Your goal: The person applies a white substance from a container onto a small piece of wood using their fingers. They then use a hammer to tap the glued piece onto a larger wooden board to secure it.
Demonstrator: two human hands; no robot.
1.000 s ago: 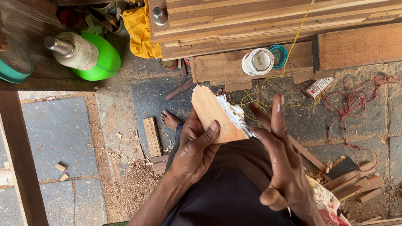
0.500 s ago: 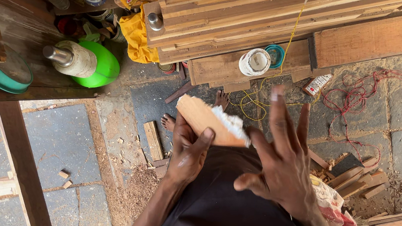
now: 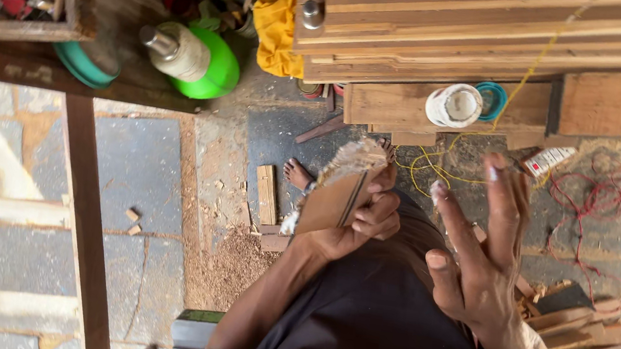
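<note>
The left hand [image 3: 355, 225] has turned the wood block [image 3: 335, 200] since half a second ago. Then its broad pale face looked up at the camera, held low with the fingers beneath; now the block stands nearly edge-on, its thin dark side showing, and the fingers [image 3: 384, 201] have wrapped over its right edge. The white fluffy wad [image 3: 354, 160] that lay on the block's right end now sits at the top of the block, farther from the body. The right hand [image 3: 481, 269], which was spread close beside the block, has drawn off to the right and lifted, so a clear gap lies between it and the wood.

By my reading, the wiping or rubbing stroke has ended and the piece is being turned for a look, or to present another face.

The block is clamped in the left hand above the lap, thumb hidden behind it, fingers curled tight on the near edge, with the wad just above the knuckles and touching the wood. The right hand holds nothing: its fingers [image 3: 503, 202] are wide and straight, pointing away from the body, well apart from the block. A bare foot [image 3: 297, 173] on the stone floor [image 3: 134, 171] shows just left of the block.
</note>
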